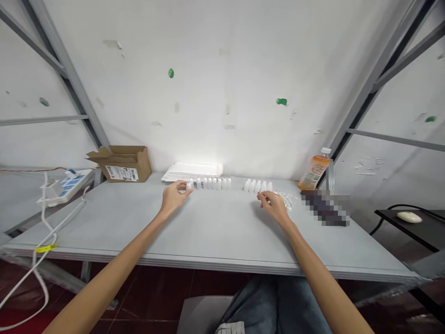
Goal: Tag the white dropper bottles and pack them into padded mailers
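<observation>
My left hand (174, 197) pinches a small white plastic bottle (189, 186) at the left end of a row of similar upright bottles (214, 184). My right hand (273, 204) hovers over the grey table, its thumb and fingers drawn together; whatever they hold, if anything, is too small to make out. Just behind it stands a second, shorter group of white bottles (257, 186). Beside that hand, to its right, lies a loose pile of small white pieces (288, 200), partly hidden by the hand.
Flat white sheets (193, 170) lie behind the bottle row against the wall. An opened cardboard box (125, 163) sits at the back left of the table (215, 232). A drink bottle with orange contents (314, 169) and a blurred dark object (325, 208) are at the right.
</observation>
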Motion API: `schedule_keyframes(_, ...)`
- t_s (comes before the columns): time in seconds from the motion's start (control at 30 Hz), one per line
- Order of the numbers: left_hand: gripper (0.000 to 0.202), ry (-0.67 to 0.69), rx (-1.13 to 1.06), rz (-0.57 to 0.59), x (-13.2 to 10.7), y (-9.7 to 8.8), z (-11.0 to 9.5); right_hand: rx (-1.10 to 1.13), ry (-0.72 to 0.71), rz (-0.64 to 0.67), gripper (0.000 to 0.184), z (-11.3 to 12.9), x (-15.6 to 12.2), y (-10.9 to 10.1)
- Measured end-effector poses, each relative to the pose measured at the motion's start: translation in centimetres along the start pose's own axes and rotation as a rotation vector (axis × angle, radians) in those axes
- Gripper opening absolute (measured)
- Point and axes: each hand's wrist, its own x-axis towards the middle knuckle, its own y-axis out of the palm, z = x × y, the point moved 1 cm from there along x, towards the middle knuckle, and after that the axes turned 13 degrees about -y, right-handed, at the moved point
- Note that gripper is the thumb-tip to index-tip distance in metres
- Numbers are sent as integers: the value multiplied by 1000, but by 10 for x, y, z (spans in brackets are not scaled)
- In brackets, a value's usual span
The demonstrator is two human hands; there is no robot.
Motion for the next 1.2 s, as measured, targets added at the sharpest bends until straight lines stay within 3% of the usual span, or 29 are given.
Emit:
schedule_keyframes(0.1,27,-73,8,5,11,-4,25,-7,-21,-5,40,1,0,0)
schedule_keyframes(0.23,24,-117,34,-9,21,2,38,11,-7,-51,38,5,0,-3)
schedule_keyframes(0.63,23,-109,84,-19,30,5,40,-10,-34,-56,36,8,0,-5)
schedule_keyframes(0.97,50,-144,178,6,28,-1,39,-40,-36,-32,36,8,0,-4)
schedule_keyframes(1.07,49,-30,309,-122,9,-10,25,-60,-35,-23,37,8,0,-5)
schedule_keyframes(1.1,47,23,329,-237,-1,-12,16,-68,-35,-15,37,9,0,-5)
schedule_keyframes(1.17,40,193,300,-402,-22,-13,-5,-83,-41,11,38,10,0,-5)
schedule_keyframes(1.2,34,279,259,-403,-32,-9,-17,-91,-42,24,37,10,0,-5)
